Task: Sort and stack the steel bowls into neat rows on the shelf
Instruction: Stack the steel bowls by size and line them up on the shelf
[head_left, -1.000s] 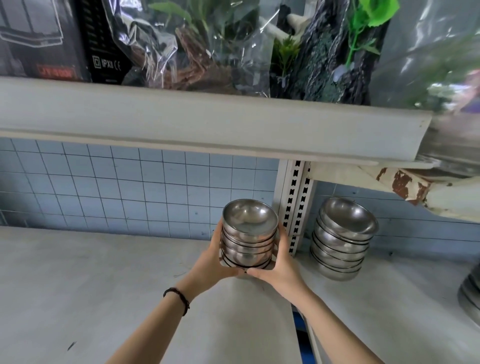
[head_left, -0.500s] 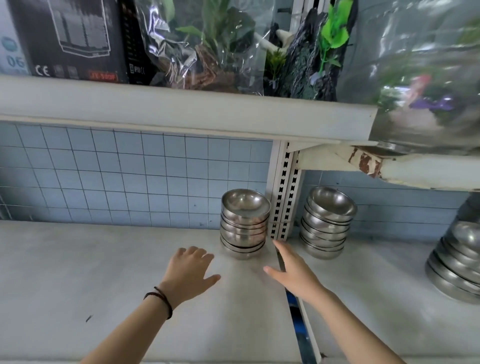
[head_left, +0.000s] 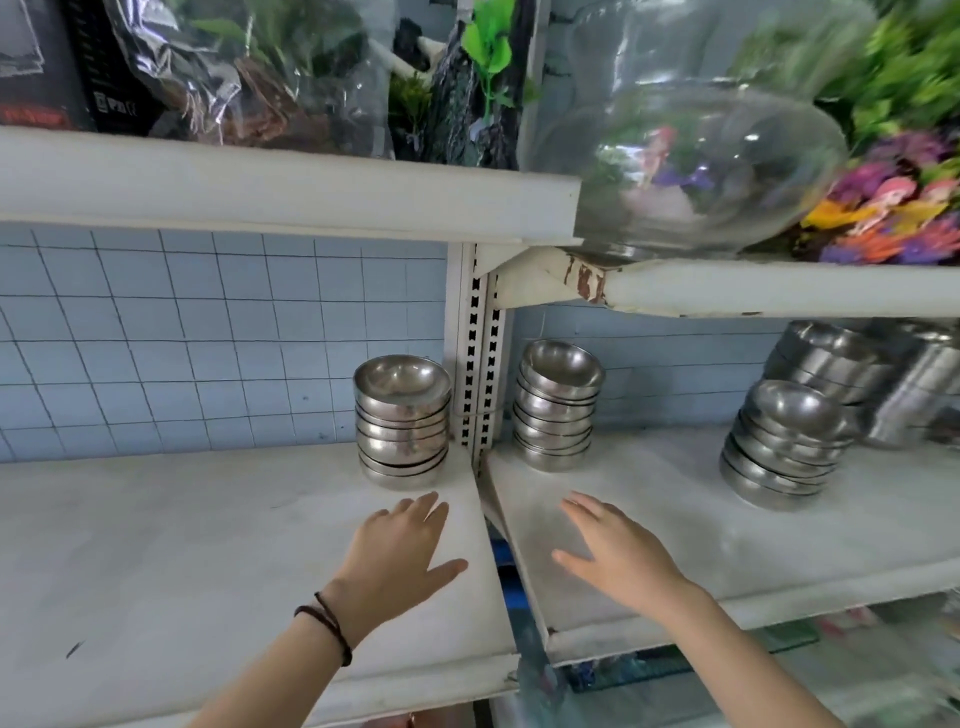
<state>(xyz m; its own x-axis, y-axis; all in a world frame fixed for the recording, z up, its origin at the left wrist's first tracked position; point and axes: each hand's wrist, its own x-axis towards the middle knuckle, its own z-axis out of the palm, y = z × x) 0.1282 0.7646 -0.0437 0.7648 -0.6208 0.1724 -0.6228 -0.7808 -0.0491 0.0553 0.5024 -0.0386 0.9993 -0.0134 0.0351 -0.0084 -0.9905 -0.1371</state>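
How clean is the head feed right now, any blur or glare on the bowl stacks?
Head view: the stack by the post is sharp with soft highlights; the far-right stacks and glass fishbowl smear with motion blur; wide-angle bends the shelf edges.

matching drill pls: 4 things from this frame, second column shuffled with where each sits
1. left hand
2. fishbowl
3. left stack
4. tilted stack

A. upper shelf, right bay
B. just left of the upright
C. right bay, near its front
D. open over the left bay, wrist banded

1-D, 2-A, 3-B, 4-C
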